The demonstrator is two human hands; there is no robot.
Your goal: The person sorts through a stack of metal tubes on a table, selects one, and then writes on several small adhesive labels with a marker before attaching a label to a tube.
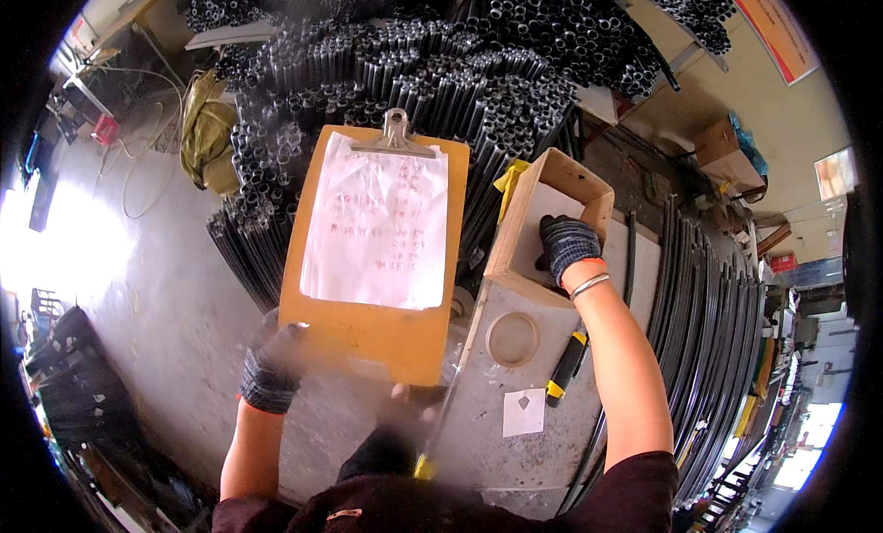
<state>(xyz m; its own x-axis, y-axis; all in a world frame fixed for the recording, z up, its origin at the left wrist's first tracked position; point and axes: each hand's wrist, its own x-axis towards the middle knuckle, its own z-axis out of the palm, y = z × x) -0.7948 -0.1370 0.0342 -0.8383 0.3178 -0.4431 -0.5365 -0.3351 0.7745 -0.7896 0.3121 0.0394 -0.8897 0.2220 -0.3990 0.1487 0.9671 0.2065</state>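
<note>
Gripping a clipboard (368, 337) lefty, reaching into a box (515, 225) righty.

So the left hand (273, 363) is closing on the board's lower left edge, kinda blurry, and the board is tilting a bit, with its clip (395, 139) pinning papers (375, 229) down. Tubes (368, 64) are piling up behind it. Next over, a ring (512, 361) and a card (524, 413) are lying on the table (478, 441), box sitting just beyond. Right hand (568, 246) is bending its fingers inside, can't tell how far open or if it's holding anything. Knife's (567, 367) lying nearer, rods (699, 321) running along further right.
</note>
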